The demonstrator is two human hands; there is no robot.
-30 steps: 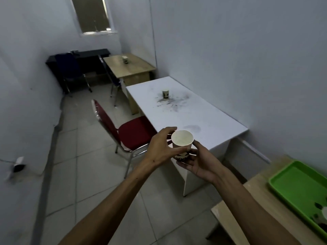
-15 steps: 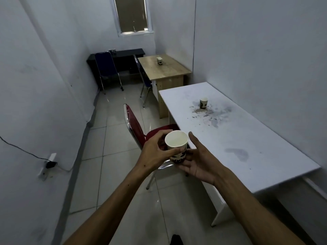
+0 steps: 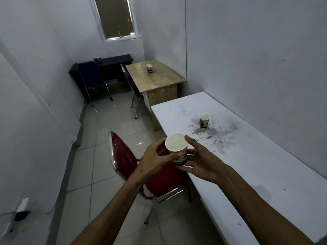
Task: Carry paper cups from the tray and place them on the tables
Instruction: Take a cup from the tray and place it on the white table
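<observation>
Two hands grip paper cup | dark print, seemingly a logo, unreadable

Red chair blocks aisle beside white table.

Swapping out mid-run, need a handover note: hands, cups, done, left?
Left hand: fingers curled round the carried paper cup.
Right hand: cradles the same cup from the other side and below.
Done: one cup stands on the white table; cups stand on the wooden table.
Left: set the carried cup down. The tray is out of view, so the remaining count is unknown.
</observation>
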